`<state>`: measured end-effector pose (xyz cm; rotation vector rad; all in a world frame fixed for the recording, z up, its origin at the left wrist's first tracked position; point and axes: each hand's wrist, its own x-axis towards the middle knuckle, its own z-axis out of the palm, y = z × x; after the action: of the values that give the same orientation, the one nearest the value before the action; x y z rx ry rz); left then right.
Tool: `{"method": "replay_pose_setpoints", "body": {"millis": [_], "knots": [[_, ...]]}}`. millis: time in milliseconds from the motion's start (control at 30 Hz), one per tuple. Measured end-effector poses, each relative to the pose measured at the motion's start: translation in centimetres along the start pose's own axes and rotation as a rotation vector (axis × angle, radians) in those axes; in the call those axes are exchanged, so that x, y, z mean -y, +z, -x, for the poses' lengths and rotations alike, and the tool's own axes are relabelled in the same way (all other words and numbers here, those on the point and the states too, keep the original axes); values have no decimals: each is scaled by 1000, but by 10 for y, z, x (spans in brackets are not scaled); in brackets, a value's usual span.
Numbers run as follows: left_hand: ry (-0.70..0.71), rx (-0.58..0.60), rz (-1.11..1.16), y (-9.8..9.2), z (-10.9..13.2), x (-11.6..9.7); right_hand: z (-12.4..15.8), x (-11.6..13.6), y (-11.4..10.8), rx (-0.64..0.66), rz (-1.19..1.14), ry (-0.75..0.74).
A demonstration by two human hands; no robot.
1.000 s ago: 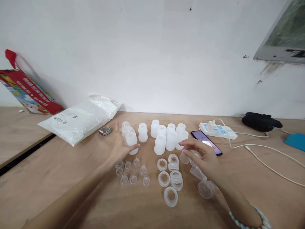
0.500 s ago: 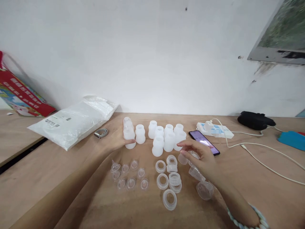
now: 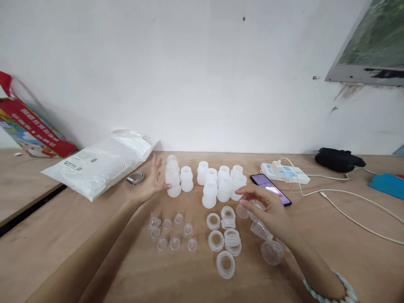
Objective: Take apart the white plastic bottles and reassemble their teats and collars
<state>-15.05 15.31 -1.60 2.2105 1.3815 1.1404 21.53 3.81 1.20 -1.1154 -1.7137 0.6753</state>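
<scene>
At the left end of the bottle group, my left hand [image 3: 153,181] is spread open, its thumb close by a capped baby bottle [image 3: 173,183]; whether it touches I cannot tell. Beside that stands an uncapped white bottle [image 3: 187,179], and more open bottles [image 3: 209,195] cluster to the right. My right hand [image 3: 263,204] hovers, fingers apart and holding nothing, above clear plastic caps [image 3: 272,252], partly hiding some. Between the hands lie several translucent screw rings [image 3: 225,264], a few stacked. Clear silicone nipples [image 3: 174,244] are spread in front of my left hand.
A phone [image 3: 271,189] and a white power strip [image 3: 285,172] with cables lie behind my right hand. On the left are a white plastic parcel [image 3: 101,162], a watch [image 3: 135,178] and a red bag [image 3: 31,126]. A black pouch [image 3: 339,159] sits far right by the wall.
My left hand has let go of the capped bottle and drawn back to the left, fingers opening. My right hand has stayed nearly still. The view has shifted slightly.
</scene>
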Motion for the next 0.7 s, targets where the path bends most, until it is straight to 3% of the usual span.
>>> {"method": "replay_pose_setpoints", "body": {"millis": [100, 167, 233, 333, 400, 533, 700], "knots": [[155, -243, -12, -12, -6, -30, 0, -1, -2, -16, -9, -8], [289, -364, -240, -15, -17, -60, -1, -2, -2, -30, -7, -12], [373, -186, -525, -10, -30, -90, -1, -3, -2, -36, -8, -14], [273, 232, -935, 11, -48, -115, -1, -4, -2, -33, -13, -15], [212, 342, -991, 26, -56, -118, -1, -3, -3, -33, -12, -11], [183, 360, -976, 32, -58, -116, 0, 2, -6, -45, -7, 24], [212, 266, -844, -2, -38, -140, 0, 6, -6, -54, -8, 19]]}}
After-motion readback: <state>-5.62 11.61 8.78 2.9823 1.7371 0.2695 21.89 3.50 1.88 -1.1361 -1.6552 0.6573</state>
